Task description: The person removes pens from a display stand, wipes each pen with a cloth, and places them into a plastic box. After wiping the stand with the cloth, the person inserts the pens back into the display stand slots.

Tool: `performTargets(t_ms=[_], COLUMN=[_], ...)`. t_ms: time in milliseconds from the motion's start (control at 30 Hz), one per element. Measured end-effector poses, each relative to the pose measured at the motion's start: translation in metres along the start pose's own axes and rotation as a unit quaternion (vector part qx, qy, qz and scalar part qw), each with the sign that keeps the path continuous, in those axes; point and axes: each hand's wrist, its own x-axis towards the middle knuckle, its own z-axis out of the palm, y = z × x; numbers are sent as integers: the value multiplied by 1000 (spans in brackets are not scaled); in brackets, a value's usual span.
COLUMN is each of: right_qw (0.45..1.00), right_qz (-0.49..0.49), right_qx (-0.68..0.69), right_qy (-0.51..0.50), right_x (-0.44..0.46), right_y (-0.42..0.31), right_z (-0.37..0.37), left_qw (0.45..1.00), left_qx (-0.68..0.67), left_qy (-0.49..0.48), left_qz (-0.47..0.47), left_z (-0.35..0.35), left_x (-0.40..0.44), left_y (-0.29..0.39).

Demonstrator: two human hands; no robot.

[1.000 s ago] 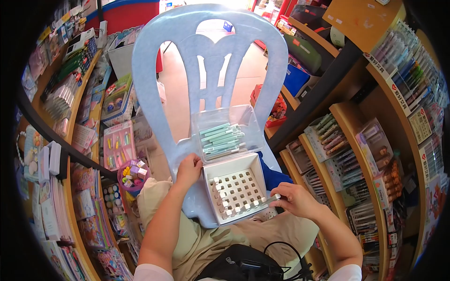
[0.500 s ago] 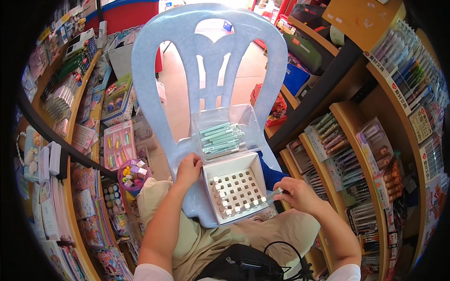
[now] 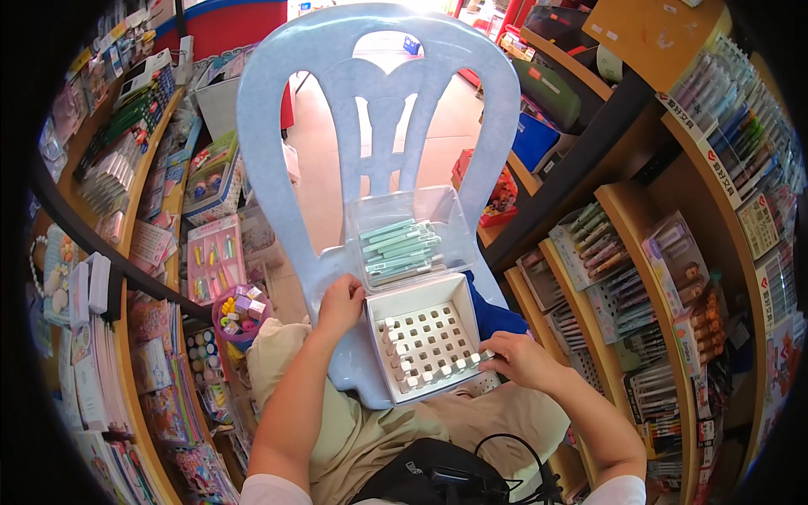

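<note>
A white box (image 3: 464,305) with a grid of square holes rests on the blue chair seat. White-topped pens (image 3: 421,376) stand in holes along its left and near sides. My right hand (image 3: 522,360) pinches a pen (image 3: 486,356) at the box's near right corner; most of that pen is hidden. My left hand (image 3: 341,305) is closed at the box's far left corner, fingers curled against its edge. Just beyond the box, a clear plastic container (image 3: 454,220) holds several loose teal pens (image 3: 400,248) lying in a pile.
The blue plastic chair (image 3: 261,118) faces me, its back beyond the container. Shelves of pens (image 3: 623,295) rise close on my right. On the left are shelves of stationery (image 3: 164,370) and a purple basket (image 3: 244,335) of small items. A black bag (image 3: 421,471) lies on my lap.
My right hand has moved slightly left and the pen is now at the box's near right corner, less of it showing. My left hand stays at the box's corner.
</note>
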Motion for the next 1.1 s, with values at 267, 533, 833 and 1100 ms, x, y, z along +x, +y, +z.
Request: performTargets(t_ms=[267,533,833,1100], right_qw=[1000,995,998,983], right_qz=[10,78,37,152], right_qx=[10,-41,-26,-87], right_qy=[-19,-35,44,-55], right_x=[1,22,156,233], right_y=[-4,1,30,47], right_z=[-4,-39,-43,20], left_qw=[1000,1000,1000,999], left_qx=[5,-4,-12,-14], left_qy=[11,13,9,7], left_qz=[8,2,-18,-31], left_z=[-1,-4,-4,-12], left_x=[-2,-4,-1,2], left_y=[2,5,13,17])
